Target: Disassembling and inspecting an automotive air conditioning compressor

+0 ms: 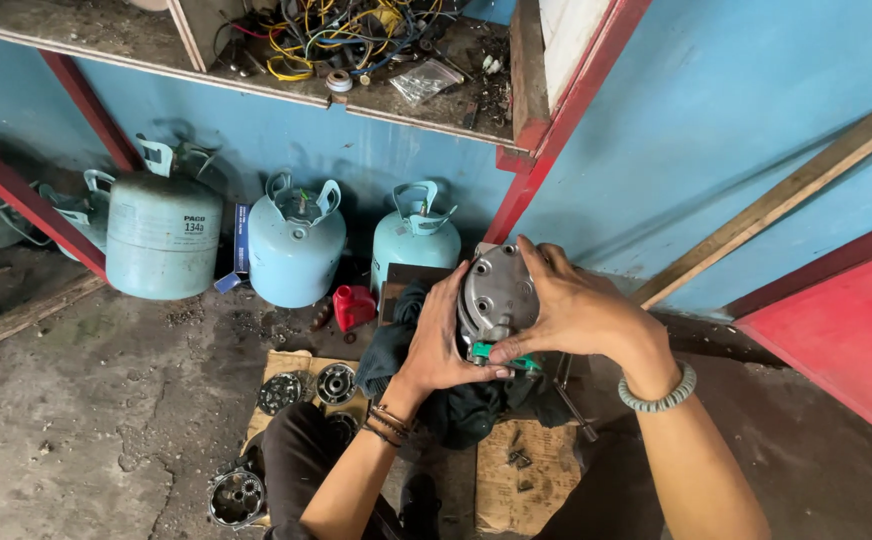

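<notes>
Blue walls and a gritty concrete floor frame a person crouched low, holding a grey cast-metal housing upright over a dark rag. It looks heavy, rigid and probably oily, best gripped by its edges. The left hand cups its near side; the right hand wraps the top, fingers curled closed. Round metal parts lie on cardboard; pale blue gas cylinders crowd the wall behind.
</notes>
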